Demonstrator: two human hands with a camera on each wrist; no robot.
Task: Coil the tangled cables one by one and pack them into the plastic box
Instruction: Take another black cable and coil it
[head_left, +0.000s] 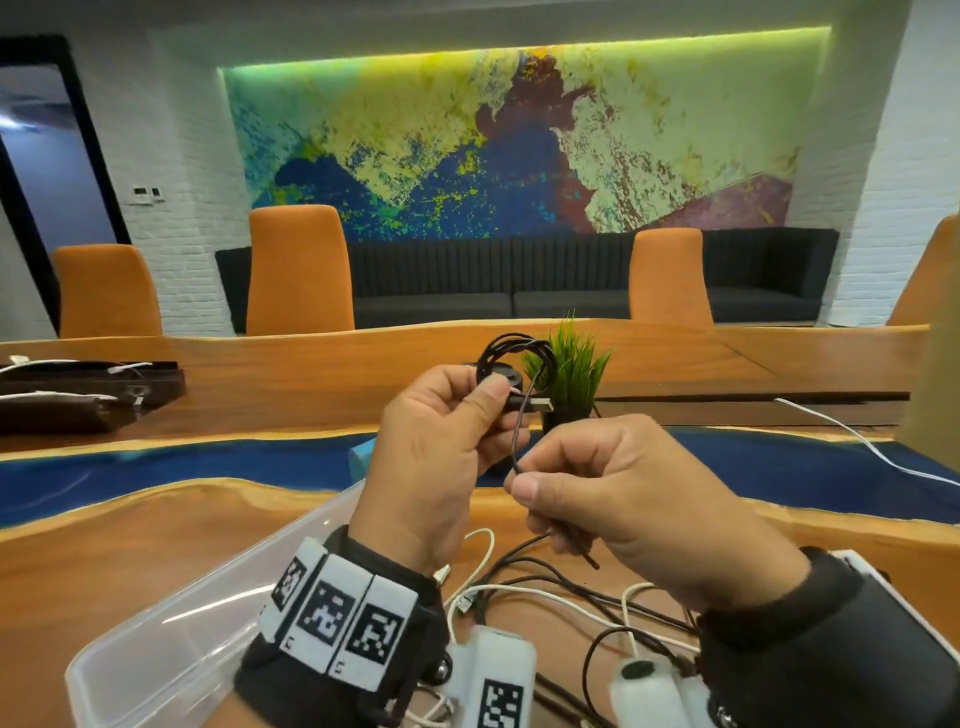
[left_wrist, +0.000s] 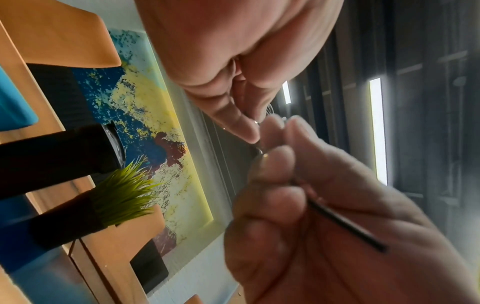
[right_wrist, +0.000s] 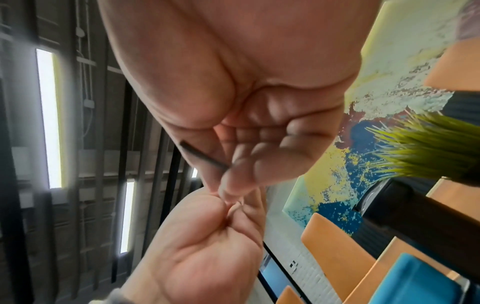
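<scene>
Far left on the wooden table (head_left: 649, 358): a dark tray (head_left: 93, 395) with white cables lying across it. Orange chairs (head_left: 298, 270) stand behind the table, a dark sofa (head_left: 519, 280) and a splashy mural (head_left: 509, 140) beyond them.

Near left, under my wrist: the clear plastic box (head_left: 171, 644), open-topped, resting on the table. I can see no cable inside the part that shows.

My left hand (head_left: 441, 447) is raised above the table, fingers curled, thumb pressing a small coil of the black cable (head_left: 511, 353) against my fingers. Several loops stand up above the thumb. The cable's USB plug (head_left: 535, 404) pokes out to the right of my fingers, roughly level.

Just behind the coil: a small green potted plant (head_left: 569, 364) and a round black object (head_left: 498, 375), partly hidden by my hand.

One strand drops from the coil in a curve to my right hand (head_left: 639, 499). There my thumb and forefinger pinch it, other fingers curled in. A short stiff black tail sticks out below my palm; the right wrist view shows the same tail end (right_wrist: 202, 157) crossing my fingers.

Below both hands: the tangle of remaining cables (head_left: 561, 597), white and black strands crossing on the table, right of the box.

Far right: a single white cable (head_left: 852, 441) trailing across the blue resin strip (head_left: 182, 478).
</scene>
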